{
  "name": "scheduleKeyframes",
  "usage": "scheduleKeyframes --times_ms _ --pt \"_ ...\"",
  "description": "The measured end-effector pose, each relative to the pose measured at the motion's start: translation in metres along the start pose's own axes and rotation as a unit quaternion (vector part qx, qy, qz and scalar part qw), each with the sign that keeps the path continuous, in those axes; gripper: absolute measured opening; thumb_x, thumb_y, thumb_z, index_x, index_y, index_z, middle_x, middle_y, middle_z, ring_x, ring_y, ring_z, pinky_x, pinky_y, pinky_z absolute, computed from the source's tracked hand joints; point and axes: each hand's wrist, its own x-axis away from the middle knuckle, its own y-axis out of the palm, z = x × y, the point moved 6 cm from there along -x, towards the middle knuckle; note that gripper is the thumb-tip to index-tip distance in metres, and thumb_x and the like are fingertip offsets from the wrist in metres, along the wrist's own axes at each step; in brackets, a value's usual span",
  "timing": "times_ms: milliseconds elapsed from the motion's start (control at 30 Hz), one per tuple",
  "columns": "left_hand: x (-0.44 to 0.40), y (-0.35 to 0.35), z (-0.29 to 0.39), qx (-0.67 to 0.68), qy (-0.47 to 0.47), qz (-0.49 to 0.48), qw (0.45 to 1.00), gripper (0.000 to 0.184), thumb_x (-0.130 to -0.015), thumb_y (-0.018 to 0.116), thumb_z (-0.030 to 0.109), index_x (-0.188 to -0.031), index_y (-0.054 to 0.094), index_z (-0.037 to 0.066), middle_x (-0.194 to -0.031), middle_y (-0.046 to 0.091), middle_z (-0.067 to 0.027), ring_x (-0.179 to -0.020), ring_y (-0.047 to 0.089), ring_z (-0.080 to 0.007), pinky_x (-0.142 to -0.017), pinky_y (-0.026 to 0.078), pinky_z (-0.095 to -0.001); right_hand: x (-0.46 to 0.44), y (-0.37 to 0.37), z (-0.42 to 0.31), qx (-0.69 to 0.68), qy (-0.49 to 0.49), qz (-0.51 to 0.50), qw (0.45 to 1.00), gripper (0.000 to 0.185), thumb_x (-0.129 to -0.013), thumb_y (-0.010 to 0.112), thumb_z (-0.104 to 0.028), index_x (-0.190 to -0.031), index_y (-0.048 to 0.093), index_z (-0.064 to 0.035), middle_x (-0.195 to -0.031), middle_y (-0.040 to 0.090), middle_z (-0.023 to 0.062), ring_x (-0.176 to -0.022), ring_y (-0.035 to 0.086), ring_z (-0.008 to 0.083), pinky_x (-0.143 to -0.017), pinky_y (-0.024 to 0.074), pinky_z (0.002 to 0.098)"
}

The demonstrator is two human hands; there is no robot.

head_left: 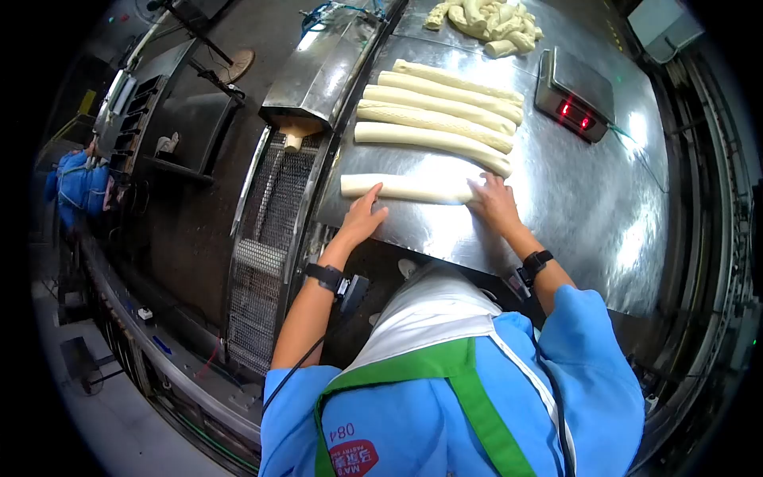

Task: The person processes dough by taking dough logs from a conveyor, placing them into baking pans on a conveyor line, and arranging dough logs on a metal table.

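Note:
A pale dough roll (413,188) lies across the metal table (572,230) near its front edge. At its left end rests my left hand (363,218), fingers apart and touching the roll's near side. My right hand (494,202) is at the other end, its fingertips over the roll and its fingers spread. Beyond this roll, several more dough rolls (433,142) lie side by side, some smooth and some with a textured surface. The right end of the nearest of these is close to my right fingertips.
A digital scale (576,91) with red digits stands at the right. Dough pieces (493,24) are heaped at the table's far end. Left of the table runs a mesh conveyor (274,207) under a metal housing (322,71). A person in blue (78,184) is at the far left.

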Motion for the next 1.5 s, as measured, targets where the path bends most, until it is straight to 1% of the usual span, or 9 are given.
scheduleKeyframes --times_ms 300,433,600,767,800,900,1133,1333,1500 --pt "0.008 -0.053 -0.025 -0.053 0.123 0.169 0.976 0.049 -0.074 0.051 0.013 -0.121 0.036 0.006 -0.125 0.033 -0.0185 -0.118 0.028 -0.0311 -0.098 0.021 -0.0355 -0.006 -0.034 0.013 0.011 0.045 0.211 0.976 0.042 -0.065 0.060 -0.011 -0.104 0.046 -0.0082 -0.108 0.042 0.0148 -0.100 0.041 0.0296 -0.078 0.0341 0.0420" --pt "0.026 -0.069 -0.059 -0.077 0.043 0.222 0.971 0.047 -0.073 0.052 0.014 -0.117 0.040 0.006 -0.124 0.034 -0.0179 -0.116 0.030 -0.0306 -0.097 0.023 -0.0356 0.006 0.012 -0.048 -0.049 -0.090 -0.040 0.994 0.050 -0.076 0.051 -0.033 -0.118 0.038 -0.0094 -0.126 0.032 0.0132 -0.119 0.025 0.0299 -0.093 0.0243 0.0451" --pt "0.040 -0.058 -0.075 -0.090 0.031 0.247 0.964 0.041 -0.071 0.054 0.015 -0.111 0.045 0.008 -0.120 0.039 -0.0166 -0.111 0.036 -0.0309 -0.094 0.028 -0.0368 0.025 0.046 -0.113 0.023 -0.309 -0.089 0.947 0.058 -0.079 0.042 -0.044 -0.126 0.029 -0.0119 -0.133 0.022 0.0090 -0.122 0.020 0.0289 -0.096 0.0201 0.0446" --pt "0.048 -0.058 -0.075 -0.094 0.007 0.272 0.958 0.034 -0.069 0.055 0.018 -0.100 0.048 0.007 -0.108 0.044 -0.0138 -0.104 0.041 -0.0297 -0.086 0.035 -0.0378 -0.026 0.049 -0.069 0.020 -0.314 0.038 0.949 0.036 -0.077 0.044 -0.017 -0.111 0.048 -0.0059 -0.123 0.037 0.0174 -0.117 0.029 0.0342 -0.098 0.0210 0.0397" --pt "0.044 -0.052 -0.091 -0.137 0.029 0.315 0.939 0.034 -0.069 0.054 0.018 -0.101 0.048 0.007 -0.108 0.044 -0.0146 -0.104 0.040 -0.0304 -0.085 0.035 -0.0390 -0.035 0.023 -0.068 -0.053 -0.157 0.007 0.986 0.035 -0.078 0.041 -0.015 -0.111 0.049 -0.0086 -0.128 0.032 0.0154 -0.120 0.024 0.0320 -0.099 0.0168 0.0406" --pt "0.053 -0.066 -0.073 -0.065 0.020 0.295 0.953 0.036 -0.071 0.051 0.015 -0.106 0.047 0.007 -0.107 0.046 -0.0149 -0.101 0.043 -0.0309 -0.085 0.035 -0.0392 -0.048 0.033 -0.013 0.216 -0.138 0.080 0.963 0.060 -0.072 0.048 -0.016 -0.128 0.026 -0.0154 -0.133 0.023 0.0090 -0.124 0.017 0.0282 -0.099 0.0169 0.0421" --pt "0.061 -0.083 -0.070 -0.024 -0.030 0.358 0.933 0.037 -0.070 0.048 0.009 -0.106 0.048 0.009 -0.106 0.046 -0.0139 -0.100 0.041 -0.0302 -0.083 0.034 -0.0393 -0.051 0.030 0.053 0.088 -0.069 0.040 0.993 0.063 -0.062 0.061 -0.010 -0.120 0.038 -0.0167 -0.129 0.030 0.0118 -0.118 0.028 0.0308 -0.092 0.0277 0.0441" --pt "0.099 -0.128 -0.092 -0.241 -0.163 0.570 0.768 0.040 -0.069 0.048 0.011 -0.109 0.049 0.008 -0.118 0.039 -0.0138 -0.113 0.031 -0.0277 -0.091 0.022 -0.0455 -0.060 0.045 0.073 0.061 -0.050 0.024 0.997 0.066 -0.058 0.068 -0.014 -0.118 0.040 -0.0208 -0.130 0.028 0.0094 -0.116 0.031 0.0277 -0.087 0.0293 0.0448" --pt "0.128 -0.150 -0.135 -0.294 -0.289 0.420 0.809 0.041 -0.068 0.055 0.018 -0.107 0.046 0.010 -0.099 0.050 -0.0079 -0.093 0.047 -0.0259 -0.074 0.038 -0.0454 -0.052 0.028 0.053 0.088 -0.064 0.039 0.993 0.065 -0.056 0.068 -0.011 -0.115 0.042 -0.0195 -0.128 0.031 0.0108 -0.114 0.033 0.0284 -0.090 0.0293 0.0421"
